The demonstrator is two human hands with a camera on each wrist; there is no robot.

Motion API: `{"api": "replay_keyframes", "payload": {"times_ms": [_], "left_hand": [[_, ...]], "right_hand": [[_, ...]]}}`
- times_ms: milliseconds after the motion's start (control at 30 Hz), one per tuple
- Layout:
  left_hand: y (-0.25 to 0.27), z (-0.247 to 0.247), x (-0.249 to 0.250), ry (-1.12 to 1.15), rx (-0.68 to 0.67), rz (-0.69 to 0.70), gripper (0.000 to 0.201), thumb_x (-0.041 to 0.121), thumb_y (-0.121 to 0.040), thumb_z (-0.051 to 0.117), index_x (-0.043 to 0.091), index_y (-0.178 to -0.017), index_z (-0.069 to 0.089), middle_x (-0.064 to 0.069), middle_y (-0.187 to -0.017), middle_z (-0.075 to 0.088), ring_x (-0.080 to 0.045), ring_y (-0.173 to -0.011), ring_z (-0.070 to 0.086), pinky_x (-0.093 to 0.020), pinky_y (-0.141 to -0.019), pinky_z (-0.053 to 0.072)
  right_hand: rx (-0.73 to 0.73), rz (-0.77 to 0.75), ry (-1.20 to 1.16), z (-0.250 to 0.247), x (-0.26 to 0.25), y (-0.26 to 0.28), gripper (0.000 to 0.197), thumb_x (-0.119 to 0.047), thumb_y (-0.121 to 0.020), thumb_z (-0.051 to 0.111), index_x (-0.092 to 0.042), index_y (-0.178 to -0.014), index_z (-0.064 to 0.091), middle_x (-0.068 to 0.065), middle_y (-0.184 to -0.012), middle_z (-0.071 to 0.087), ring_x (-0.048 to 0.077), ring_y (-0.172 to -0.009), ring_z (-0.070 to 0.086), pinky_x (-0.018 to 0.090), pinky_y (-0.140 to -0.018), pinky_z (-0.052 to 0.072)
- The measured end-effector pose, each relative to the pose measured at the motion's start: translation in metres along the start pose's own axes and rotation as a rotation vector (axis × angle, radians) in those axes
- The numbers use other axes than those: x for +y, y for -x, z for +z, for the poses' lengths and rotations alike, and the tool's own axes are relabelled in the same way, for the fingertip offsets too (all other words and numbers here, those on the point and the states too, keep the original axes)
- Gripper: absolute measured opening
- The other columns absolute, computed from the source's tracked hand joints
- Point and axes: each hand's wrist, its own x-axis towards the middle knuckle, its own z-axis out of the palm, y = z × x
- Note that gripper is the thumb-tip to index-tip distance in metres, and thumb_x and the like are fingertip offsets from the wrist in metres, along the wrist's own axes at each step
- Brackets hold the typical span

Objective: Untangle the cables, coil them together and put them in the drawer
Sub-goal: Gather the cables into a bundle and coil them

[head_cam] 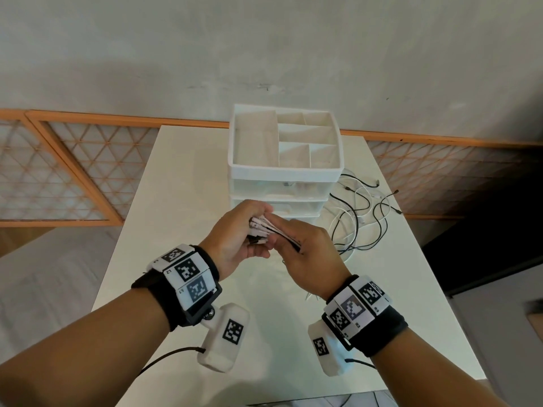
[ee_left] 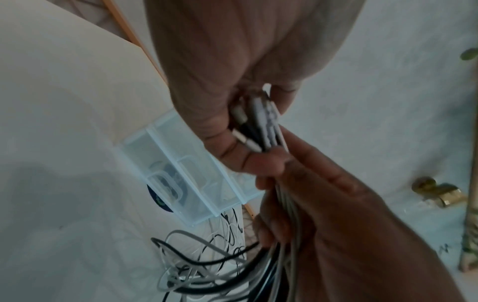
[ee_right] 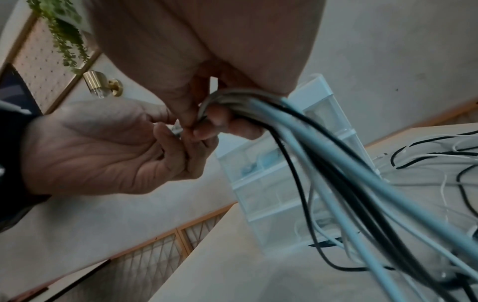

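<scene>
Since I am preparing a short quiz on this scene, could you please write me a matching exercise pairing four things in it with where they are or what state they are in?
Column one:
1. left hand
2. right hand
3. drawer unit
4. loose cables

Column two:
A. lying in a tangle on the table, right of the drawer unit
B. standing at the far middle of the table, divided tray on top
C. gripping the connector ends of the bundle
D. closed round the bundled cords just below the connectors

Pairs: 1-C, 2-D, 3-B, 4-A
</scene>
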Motion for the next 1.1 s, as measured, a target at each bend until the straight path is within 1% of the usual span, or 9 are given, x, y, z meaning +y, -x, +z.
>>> {"api": "replay_keyframes", "payload": {"times_ms": [133,267,367,500,633,733,833,933,1100], "left_hand": [[-0.003,-0.005,-0.001,-0.046,0.066,-0.103,0.052,0.059,-0.094,0.051,0.011,-0.089,0.069,-0.005,-0.067,0.067,-0.019,-0.058,0.062,-0.030,-0.055,0.055],[-0.003,-0.002,-0.010,-0.136,0.137,-0.081,0.037,0.041,-0.096,0.058,0.007,-0.084,0.065,-0.009,-0.067,0.061,-0.016,-0.049,0.053,-0.023,-0.045,0.045],[-0.005,-0.006,-0.010,-0.143,0.151,0.059,0.032,0.027,-0.097,0.058,-0.001,-0.085,0.066,-0.015,-0.069,0.061,-0.017,-0.046,0.050,-0.022,-0.040,0.036],[-0.001,-0.015,-0.006,-0.147,0.145,0.181,0.025,0.021,-0.096,0.061,0.002,-0.080,0.063,-0.017,-0.066,0.060,-0.020,-0.045,0.046,-0.024,-0.040,0.036],[-0.004,-0.033,-0.014,-0.414,0.132,0.011,0.020,0.027,-0.094,0.063,0.007,-0.096,0.063,-0.009,-0.086,0.069,-0.022,-0.068,0.062,-0.037,-0.069,0.057],[-0.011,-0.036,-0.004,-0.861,0.262,0.176,0.024,0.034,-0.095,0.057,0.017,-0.112,0.059,0.002,-0.108,0.065,-0.018,-0.100,0.060,-0.036,-0.091,0.048],[-0.002,-0.014,0.018,-0.985,0.090,0.431,0.023,0.037,-0.099,0.049,0.022,-0.107,0.064,0.009,-0.104,0.070,-0.012,-0.098,0.062,-0.027,-0.087,0.047],[0.006,0.005,0.016,-1.151,-0.114,0.369,0.058,0.058,-0.099,0.029,0.018,-0.091,0.070,-0.002,-0.087,0.073,-0.017,-0.079,0.068,-0.038,-0.079,0.057],[0.008,-0.003,-0.003,-1.061,-0.018,0.307,0.068,0.061,-0.098,0.017,0.022,-0.066,0.064,0.000,-0.049,0.059,-0.002,-0.035,0.051,-0.009,-0.039,0.035]], "right_hand": [[-0.022,-0.048,0.053,0.006,0.000,0.000,0.040,-0.022,-0.092,0.060,-0.025,-0.131,0.066,-0.005,-0.071,0.054,0.006,-0.062,0.048,0.018,-0.062,0.043],[-0.004,-0.068,0.120,0.010,-0.001,-0.002,0.038,-0.021,-0.091,0.061,-0.032,-0.127,0.067,-0.003,-0.076,0.064,0.016,-0.066,0.057,0.040,-0.062,0.052],[-0.045,0.013,-0.111,0.005,-0.007,0.002,0.041,-0.015,-0.091,0.070,-0.028,-0.129,0.065,-0.008,-0.090,0.075,0.008,-0.075,0.068,0.027,-0.070,0.056],[-0.232,0.387,-0.159,-0.008,0.008,0.001,0.044,-0.022,-0.083,0.080,-0.029,-0.117,0.054,-0.015,-0.061,0.066,0.002,-0.050,0.054,0.019,-0.057,0.045],[-0.232,0.228,0.083,-0.011,0.016,0.000,0.011,-0.026,-0.089,0.074,-0.016,-0.092,0.075,-0.011,-0.067,0.069,0.008,-0.062,0.062,0.028,-0.062,0.049],[-0.250,0.155,0.138,-0.006,0.009,-0.001,0.008,-0.023,-0.085,0.071,-0.019,-0.088,0.077,-0.003,-0.072,0.071,0.018,-0.066,0.064,0.038,-0.066,0.053],[-0.230,0.095,0.145,0.003,0.002,-0.004,0.015,-0.023,-0.081,0.064,-0.024,-0.089,0.077,-0.003,-0.073,0.073,0.022,-0.066,0.066,0.041,-0.063,0.054],[-0.158,0.046,0.181,0.008,-0.005,-0.010,0.018,-0.025,-0.078,0.058,-0.020,-0.082,0.075,0.004,-0.071,0.073,0.033,-0.066,0.068,0.045,-0.060,0.055],[-0.057,0.152,0.187,-0.002,-0.008,-0.012,0.027,-0.035,-0.073,0.049,-0.030,-0.085,0.072,-0.010,-0.072,0.072,0.016,-0.068,0.066,0.038,-0.063,0.056]]}}
